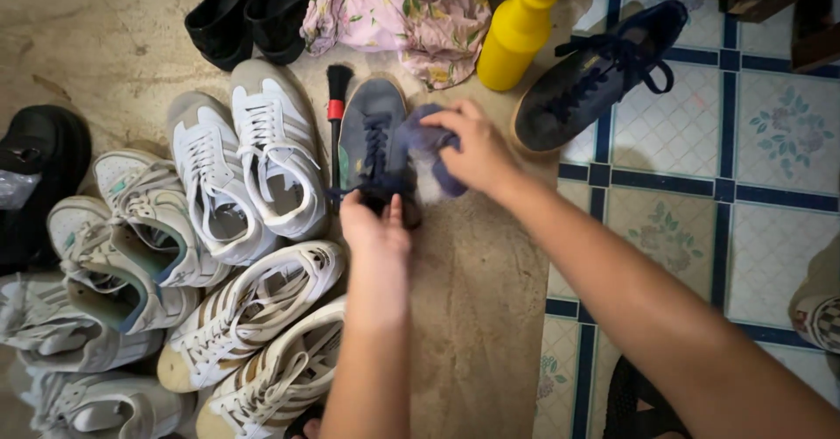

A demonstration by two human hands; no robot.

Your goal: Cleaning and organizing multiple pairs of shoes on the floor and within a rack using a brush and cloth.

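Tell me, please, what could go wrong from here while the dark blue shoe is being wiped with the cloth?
The left hand grips the dark blue shoe only at its heel end, so pressure from the right hand with the blue cloth might twist it loose. The black brush lies right beside the shoe and could get knocked. The yellow spray bottle stands near the right forearm and could tip over.

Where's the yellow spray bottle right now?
In the head view, the yellow spray bottle stands at the top centre, on the floor between the pink floral cloth and the second dark blue sneaker, just beyond the right hand.
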